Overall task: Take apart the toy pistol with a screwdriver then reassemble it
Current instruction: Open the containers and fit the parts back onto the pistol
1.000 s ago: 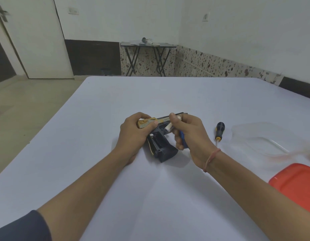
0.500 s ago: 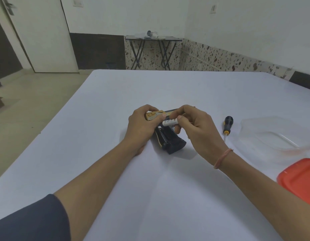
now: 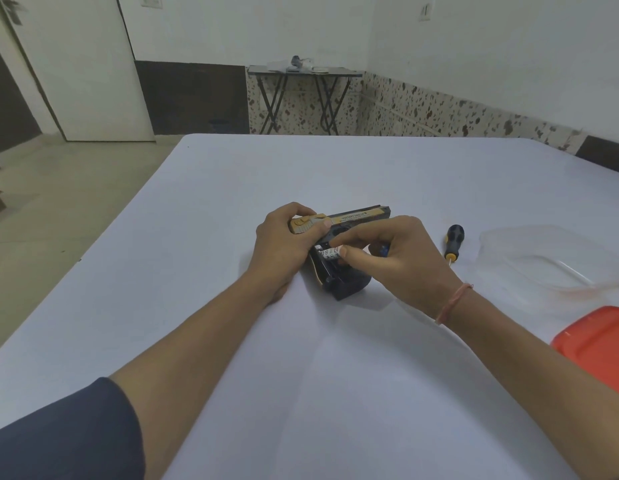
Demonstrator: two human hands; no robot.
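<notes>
Toy pistol (image 3: 360, 215) sits mid-frame, left hand (image 3: 284, 247) gripping its slide steady so right hand (image 3: 401, 263) can pinch white cylinder (image 3: 330, 252) at the handle.

Sparsely furnished indoor room, probably a plain domestic or institutional space rather than a workshop; white-painted walls (image 3: 491, 46) above a speckled terrazzo skirting (image 3: 439, 112) and a dark painted band (image 3: 193, 95); white door (image 3: 83, 64) at left; bare pale floor (image 3: 76, 188); small folding table (image 3: 304, 72) against the far wall; large white-covered table (image 3: 336, 174) in the foreground.
</notes>
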